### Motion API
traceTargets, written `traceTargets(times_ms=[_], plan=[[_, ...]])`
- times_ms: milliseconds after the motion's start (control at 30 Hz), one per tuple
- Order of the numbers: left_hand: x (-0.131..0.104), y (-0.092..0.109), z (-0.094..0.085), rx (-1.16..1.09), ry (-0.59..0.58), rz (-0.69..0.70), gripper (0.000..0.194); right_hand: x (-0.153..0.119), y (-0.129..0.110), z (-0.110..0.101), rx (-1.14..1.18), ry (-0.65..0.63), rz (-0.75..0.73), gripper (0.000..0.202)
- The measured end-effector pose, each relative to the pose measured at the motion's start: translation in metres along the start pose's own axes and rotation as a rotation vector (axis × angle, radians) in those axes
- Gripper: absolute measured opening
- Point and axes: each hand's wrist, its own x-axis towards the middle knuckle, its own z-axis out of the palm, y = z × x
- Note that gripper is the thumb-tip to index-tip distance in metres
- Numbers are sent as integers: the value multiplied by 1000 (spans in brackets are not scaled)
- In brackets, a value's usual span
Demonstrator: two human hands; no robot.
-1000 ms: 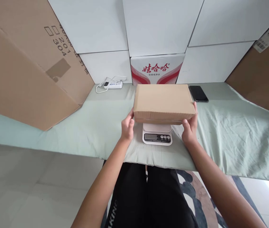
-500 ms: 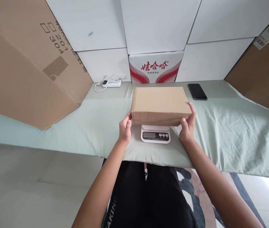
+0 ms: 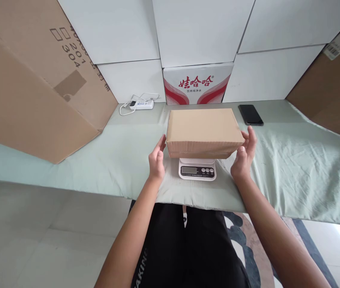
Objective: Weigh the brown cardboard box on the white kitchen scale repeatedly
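Note:
A brown cardboard box (image 3: 205, 126) rests on top of a small white digital kitchen scale (image 3: 198, 170). The scale's display and round buttons show below the box's near edge; its weighing plate is mostly hidden. My left hand (image 3: 157, 160) is beside the box's left end, fingers stretched forward and thumb up, very close to the cardboard. On the other side my right hand (image 3: 244, 154) has its fingers spread near the box's right front corner. Whether its fingertips still touch the cardboard I cannot tell. Neither hand grips the box.
Behind the box, a white and red carton (image 3: 197, 85) stands against white boxes (image 3: 200, 32). A black phone (image 3: 251, 115) lies at right, a white power strip (image 3: 141, 105) with cable at left. Large cardboard cartons (image 3: 38, 92) flank the green cloth (image 3: 122, 152) covering the table.
Both hands have loosened from the box. The right hand has moved outward to the right with its fingers opening, and the left has shifted slightly left. The box stays on the scale.

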Motion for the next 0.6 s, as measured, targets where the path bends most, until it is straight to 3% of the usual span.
traceTargets(times_ms=[167,433,600], plan=[[0,4,2,-4,-68,6,78,1,-5,-1,-30,-36,-9,74],[-1,2,3,-5,-74,-3,76,-2,0,-1,-56,-99,-4,80],[23,15,5,-64,-63,16,72,14,-7,-1,-14,-109,-39,80]])
